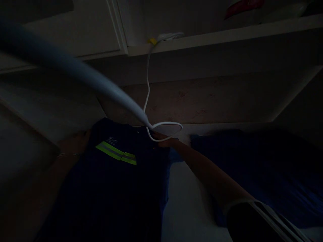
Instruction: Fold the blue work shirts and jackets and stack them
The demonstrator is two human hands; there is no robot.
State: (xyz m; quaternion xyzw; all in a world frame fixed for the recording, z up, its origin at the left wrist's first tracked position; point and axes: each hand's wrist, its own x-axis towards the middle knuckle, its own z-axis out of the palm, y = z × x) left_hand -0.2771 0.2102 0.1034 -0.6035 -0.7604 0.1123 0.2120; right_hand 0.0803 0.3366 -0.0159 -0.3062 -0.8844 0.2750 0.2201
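A dark navy work jacket (121,188) with a yellow-green reflective strip and small white lettering spreads below me, its upper edge toward the back wall. My left hand (82,138) is closed at its upper left edge, the fingers partly lost behind the cloth and in shadow; a thin bracelet circles the wrist. At the upper right part of the jacket, my right hand (161,139) is closed on the fabric, arm stretched forward. A white cable loop (168,123) hangs in front of that hand and partly covers it. The light is very dim.
A grey pole (101,84) slants across from the upper left, blurred close to me. The white cable comes down from a shelf edge (214,37) beside a yellow piece (152,41). More dark blue clothing (252,168) lies on the right, on a pale surface (189,205).
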